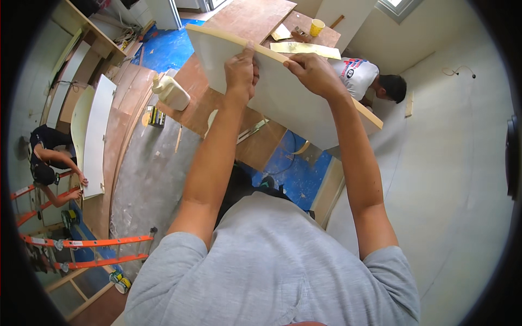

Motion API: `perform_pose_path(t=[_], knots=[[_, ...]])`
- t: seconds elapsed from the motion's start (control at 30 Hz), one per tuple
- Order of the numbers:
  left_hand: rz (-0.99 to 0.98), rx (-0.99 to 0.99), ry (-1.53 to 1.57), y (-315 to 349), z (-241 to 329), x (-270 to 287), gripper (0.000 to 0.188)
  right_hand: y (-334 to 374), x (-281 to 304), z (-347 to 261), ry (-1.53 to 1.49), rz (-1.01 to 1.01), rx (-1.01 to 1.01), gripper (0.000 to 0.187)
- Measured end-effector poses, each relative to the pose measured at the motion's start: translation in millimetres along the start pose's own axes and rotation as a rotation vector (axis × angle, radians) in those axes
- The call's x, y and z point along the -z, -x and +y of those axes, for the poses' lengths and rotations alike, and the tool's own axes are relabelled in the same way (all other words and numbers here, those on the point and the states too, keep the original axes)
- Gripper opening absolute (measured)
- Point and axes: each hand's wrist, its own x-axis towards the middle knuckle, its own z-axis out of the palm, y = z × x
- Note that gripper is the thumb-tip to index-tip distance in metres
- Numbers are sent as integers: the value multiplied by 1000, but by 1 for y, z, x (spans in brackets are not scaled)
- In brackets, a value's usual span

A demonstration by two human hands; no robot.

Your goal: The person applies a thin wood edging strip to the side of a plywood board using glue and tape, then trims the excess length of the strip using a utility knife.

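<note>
A large white board stands tilted across the space in front of me, with a pale yellow edge strip along its top. My left hand is closed over that top edge, its fingers curled. A little farther right, my right hand grips the same edge, the thumb pressed on the strip and the fingers partly hidden. Both arms reach forward and up. Behind the board lies a yellowish strip of sheet on a brown wood surface.
At the right, a co-worker in a white shirt bends behind the board. On the left another co-worker handles a white panel. An orange ladder stands lower left. A cream jug, a yellow cup and blue floor sheeting lie around.
</note>
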Motion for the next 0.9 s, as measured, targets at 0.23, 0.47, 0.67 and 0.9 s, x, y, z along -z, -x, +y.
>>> perform_pose_path(t=[0.23,0.47,0.67,0.9], knots=[[-80,30,28,37,-20,-24,43,-2,3,5,-39,-44,19,37],[-193,82,18,43,-28,-25,49,-7,-2,9,7,7,80,36],[-35,-492,-605,26,-18,23,36,-3,-3,11,10,21,70,37],[-126,-965,-1071,56,6,-1,54,0,-5,11,3,33,69,36]])
